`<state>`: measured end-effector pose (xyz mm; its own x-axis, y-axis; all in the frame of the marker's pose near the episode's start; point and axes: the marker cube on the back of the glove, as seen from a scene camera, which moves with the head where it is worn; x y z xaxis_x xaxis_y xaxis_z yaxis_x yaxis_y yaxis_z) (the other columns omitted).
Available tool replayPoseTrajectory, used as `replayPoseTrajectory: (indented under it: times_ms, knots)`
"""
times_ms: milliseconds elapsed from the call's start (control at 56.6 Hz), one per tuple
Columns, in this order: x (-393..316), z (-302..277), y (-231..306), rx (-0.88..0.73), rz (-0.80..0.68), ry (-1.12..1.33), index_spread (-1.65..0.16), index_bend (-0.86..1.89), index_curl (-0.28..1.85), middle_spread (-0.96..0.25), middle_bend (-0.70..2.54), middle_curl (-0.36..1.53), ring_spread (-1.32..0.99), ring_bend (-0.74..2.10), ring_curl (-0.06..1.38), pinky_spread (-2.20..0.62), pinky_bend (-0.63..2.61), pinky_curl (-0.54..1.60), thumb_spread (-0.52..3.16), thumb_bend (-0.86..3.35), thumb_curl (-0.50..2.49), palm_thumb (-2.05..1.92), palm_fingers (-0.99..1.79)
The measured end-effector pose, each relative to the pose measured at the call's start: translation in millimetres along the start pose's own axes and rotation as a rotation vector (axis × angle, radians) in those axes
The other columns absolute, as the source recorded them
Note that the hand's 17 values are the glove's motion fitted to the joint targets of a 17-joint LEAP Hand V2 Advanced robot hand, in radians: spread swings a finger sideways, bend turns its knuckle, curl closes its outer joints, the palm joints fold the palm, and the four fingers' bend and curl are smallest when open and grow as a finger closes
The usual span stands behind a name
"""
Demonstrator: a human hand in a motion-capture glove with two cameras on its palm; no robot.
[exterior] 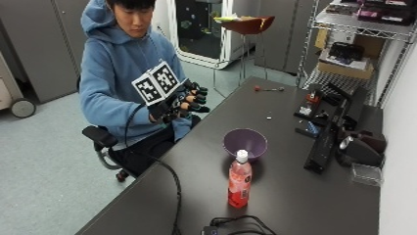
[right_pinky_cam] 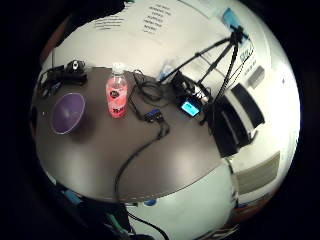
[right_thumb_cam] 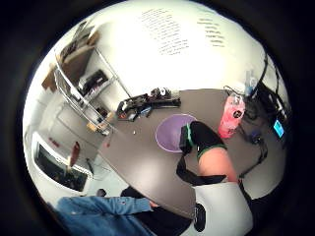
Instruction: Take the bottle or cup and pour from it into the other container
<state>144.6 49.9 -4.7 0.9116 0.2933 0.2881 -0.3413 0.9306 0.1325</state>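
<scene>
The gloved right hand (exterior: 181,104) hovers loosely curled, holding nothing; the upright bottle (exterior: 239,179) stands well apart across the table, beside the bowl (exterior: 245,143).

Person: light blue hooded sweatshirt (exterior: 107,73), hood down. Right hand (exterior: 182,103): black glove with black segmented finger coverings.

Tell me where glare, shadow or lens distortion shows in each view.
Little finger side palm view: fisheye bends the table edge, ceiling light sheens its top. Thumb side palm view: shelving curves, wall washed bright. Outside view: straight lines; pink bottle and purple bowl cast soft shadows; gloved right hand slightly blurred.
</scene>
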Motion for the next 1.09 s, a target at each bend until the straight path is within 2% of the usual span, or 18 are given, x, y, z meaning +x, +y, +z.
replayPoseTrajectory:
  times_ms: [300,477,600,777,1095]
  knots:
    - [86,19,-18,-0.066,0.214,-0.354,-0.31,0.13,0.20,0.06,0.21,0.30,0.10,0.41,0.25,0.26,0.42,0.32,0.97,-0.03,0.41,0.68,0.16]
    - [124,44,-35,-0.176,0.257,-0.587,-0.31,0.13,0.20,0.06,0.21,0.31,0.10,0.41,0.26,0.26,0.42,0.32,0.96,-0.03,0.41,0.66,0.14]
    - [141,68,-45,-0.240,0.252,-0.698,-0.31,0.13,0.20,0.06,0.20,0.32,0.10,0.42,0.26,0.26,0.43,0.33,0.94,-0.03,0.42,0.67,0.13]
    - [145,113,-61,-0.420,0.222,-0.795,-0.33,0.09,0.18,0.06,0.19,0.32,0.09,0.45,0.28,0.26,0.47,0.35,0.91,-0.04,0.41,0.67,0.09]
    - [117,184,-77,-0.506,0.203,-1.014,-0.37,0.12,0.17,0.03,0.19,0.33,0.10,0.45,0.28,0.26,0.52,0.36,0.86,-0.03,0.40,0.66,0.03]
